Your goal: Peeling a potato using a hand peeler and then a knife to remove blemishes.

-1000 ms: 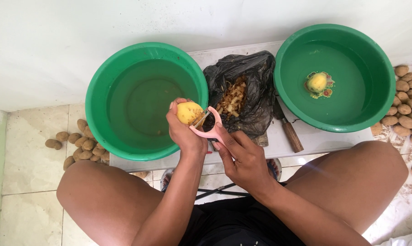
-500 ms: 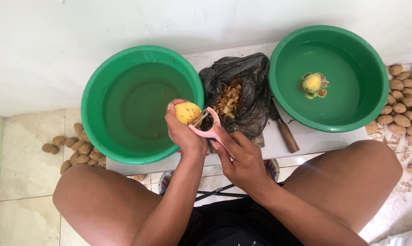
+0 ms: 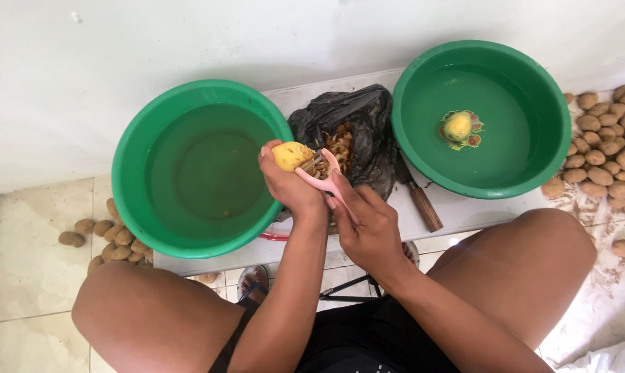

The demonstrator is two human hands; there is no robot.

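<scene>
Peeling is under way: the left hand (image 3: pixel 288 185) grips a mostly peeled yellow potato (image 3: pixel 289 155) above the gap between the left green basin (image 3: pixel 129 166) and the black bag of peelings (image 3: pixel 364 117), while the right hand (image 3: pixel 367 224) is closed round the pink peeler (image 3: pixel 326 181), its blade end touching the potato's right side. By the look of it, little skin is left, so the next stroke calls for turning the potato in the fingers to bring any unpeeled patch under the blade. One peeled potato (image 3: pixel 457 126) sits in the right green basin (image 3: pixel 554 103) on the desk (image 3: pixel 464 211).
</scene>
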